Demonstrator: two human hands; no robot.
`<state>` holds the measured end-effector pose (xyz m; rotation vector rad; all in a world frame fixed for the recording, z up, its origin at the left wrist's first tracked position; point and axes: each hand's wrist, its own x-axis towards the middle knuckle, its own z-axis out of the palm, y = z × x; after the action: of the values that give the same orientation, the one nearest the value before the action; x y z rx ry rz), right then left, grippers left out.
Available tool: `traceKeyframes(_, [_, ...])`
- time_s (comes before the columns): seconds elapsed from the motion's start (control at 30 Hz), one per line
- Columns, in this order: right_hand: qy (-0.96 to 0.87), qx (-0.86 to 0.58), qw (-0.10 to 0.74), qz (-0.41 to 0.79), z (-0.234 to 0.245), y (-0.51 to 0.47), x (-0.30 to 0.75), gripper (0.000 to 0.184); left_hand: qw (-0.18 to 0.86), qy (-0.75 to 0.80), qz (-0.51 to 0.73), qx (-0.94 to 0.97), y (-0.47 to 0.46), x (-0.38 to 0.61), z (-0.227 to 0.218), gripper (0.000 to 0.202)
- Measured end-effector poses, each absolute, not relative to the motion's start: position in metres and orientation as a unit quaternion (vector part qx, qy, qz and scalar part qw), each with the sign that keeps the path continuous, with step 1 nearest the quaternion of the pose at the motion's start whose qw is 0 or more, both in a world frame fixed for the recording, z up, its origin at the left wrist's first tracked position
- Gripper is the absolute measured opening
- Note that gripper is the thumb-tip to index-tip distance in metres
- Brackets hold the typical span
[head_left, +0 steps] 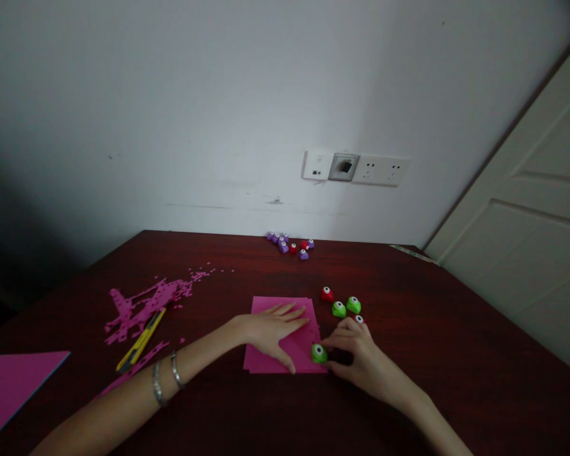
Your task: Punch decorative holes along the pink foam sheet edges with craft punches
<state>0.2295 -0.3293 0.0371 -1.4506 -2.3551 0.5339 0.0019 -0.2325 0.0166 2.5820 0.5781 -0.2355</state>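
My left hand (274, 332) lies flat with spread fingers on a small stack of pink paper sheets (294, 364). With thumb and fingers, my right hand (354, 351) grips a small green craft punch (318, 353) at the right edge of the stack. How far the sheet goes into the punch is hidden. Just beyond the right hand stand a red punch (327, 294) and two other green punches, one nearer the paper (339, 309) and one to its right (354, 304). Another red punch (359, 319) is partly covered by my right hand.
Pink paper scraps and confetti (164, 294) lie on the left, beside a yellow utility knife (141, 340). A large pink sheet (19, 386) is at the left edge. Purple punches (284, 246) and red ones sit at the back of the dark wooden table (228, 418), near the wall.
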Motion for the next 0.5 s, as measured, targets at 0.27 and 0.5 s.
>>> traceKeyframes(0.27, [-0.824,-0.510,0.155,0.193,0.0381,-0.3306,0.2293,0.023,0.231,0.205,-0.082,0.948,-0.2306,0.0036,0.0105,0.099])
traceKeyframes(0.5, [-0.828,-0.501,0.151,0.201,0.0409,-0.3306,0.2297,0.021,0.230,0.201,-0.076,0.949,-0.2300,0.0042,0.0099,0.099])
